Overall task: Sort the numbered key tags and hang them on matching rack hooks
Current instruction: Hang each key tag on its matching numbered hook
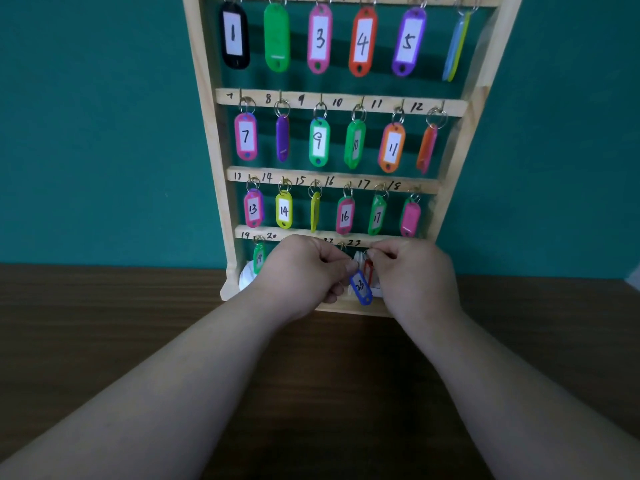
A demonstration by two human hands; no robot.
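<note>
A teal wall (86, 133) fills the left of the frame above a dark wooden table (104, 323). In the middle stands a wooden rack (207, 133) with four numbered rails. The three upper rows are full of coloured tags on rings, from the black tag 1 (235, 34) at upper left across to the pink tag (410, 217) under 18.

On the bottom rail (360, 238), low in the frame's centre, a green tag (259, 258) hangs under 19, with a white object (246, 279) partly hidden behind it at the rack's foot.

Just right of that, the left hand (304, 271) reaches in with its fingers curled, thumb and forefinger pinching the top end of the blue tag (361, 288) marked 23. This tag hangs tilted below the written 23, between the two hands. A red tag (369, 271) shows edge-on just behind it.

The right hand (415, 278) is further right, its thumb and forefinger pressed tip to tip just under the bottom rail, above the blue tag, the other fingers curled. Whether they grip a ring there I cannot tell.
</note>
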